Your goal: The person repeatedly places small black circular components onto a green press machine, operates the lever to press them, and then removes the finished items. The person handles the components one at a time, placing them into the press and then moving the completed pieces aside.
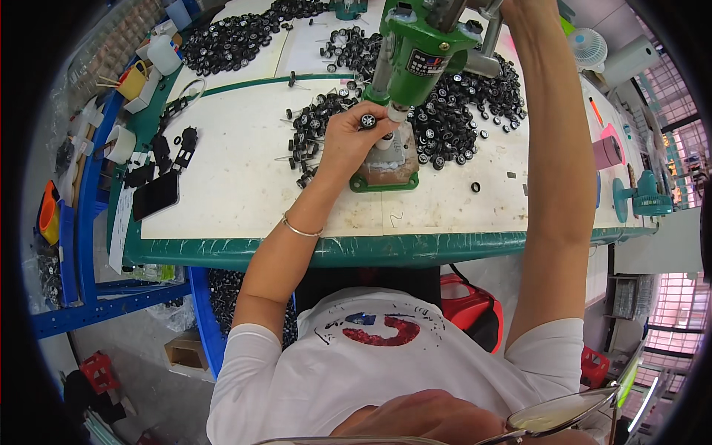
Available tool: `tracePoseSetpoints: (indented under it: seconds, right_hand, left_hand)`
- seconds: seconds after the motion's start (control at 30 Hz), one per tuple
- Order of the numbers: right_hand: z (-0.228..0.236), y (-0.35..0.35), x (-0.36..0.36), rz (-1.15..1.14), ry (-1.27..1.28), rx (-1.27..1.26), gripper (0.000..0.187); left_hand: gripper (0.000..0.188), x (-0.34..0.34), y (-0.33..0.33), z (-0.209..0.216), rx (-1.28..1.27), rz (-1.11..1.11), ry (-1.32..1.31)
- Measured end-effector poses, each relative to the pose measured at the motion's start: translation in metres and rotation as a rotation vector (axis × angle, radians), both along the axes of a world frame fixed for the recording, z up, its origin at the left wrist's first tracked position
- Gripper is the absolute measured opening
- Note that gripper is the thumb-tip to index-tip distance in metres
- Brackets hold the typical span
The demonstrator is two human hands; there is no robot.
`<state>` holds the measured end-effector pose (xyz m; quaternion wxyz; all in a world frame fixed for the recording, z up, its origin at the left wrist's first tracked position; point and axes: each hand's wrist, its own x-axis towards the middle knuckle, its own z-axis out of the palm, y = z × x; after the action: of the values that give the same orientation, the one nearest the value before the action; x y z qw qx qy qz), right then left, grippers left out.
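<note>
My left hand [354, 139] is closed in a pinch under the ram of a green bench press [417, 63]. A small black toy wheel [368, 120] with a silver hub is held at its fingertips. Right beside those fingertips is the press's pale round tip [397, 113], above a small post on the metal base [384, 176]. My right arm stretches far up to the press's lever [492, 33]. My right hand [523, 6] is at the top edge beside the lever, mostly cut off, with its fingers hidden.
Piles of black wheels [445, 133] lie right of the press, with wheels on axles [315, 130] to its left. More wheels [226, 44] are heaped at the back left. A phone [156, 196] lies near black plastic parts. A loose black ring [475, 187] sits right of the base.
</note>
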<state>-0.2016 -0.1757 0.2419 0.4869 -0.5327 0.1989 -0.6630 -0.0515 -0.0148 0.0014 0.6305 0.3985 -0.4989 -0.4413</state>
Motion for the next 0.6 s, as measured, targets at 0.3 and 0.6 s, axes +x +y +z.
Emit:
tracePoseSetpoints:
  seconds: [0.3,0.6]
  right_hand:
    - [-0.003,0.039,-0.031,0.446,-0.167,-0.028,0.026]
    - [-0.016,0.13,-0.005,-0.117,-0.086,-0.556,0.036]
  left_hand:
    - [0.01,0.002,0.001,0.002,-0.067,0.042,-0.127]
    - [0.011,0.001,0.001,-0.002,-0.004,-0.002,-0.062]
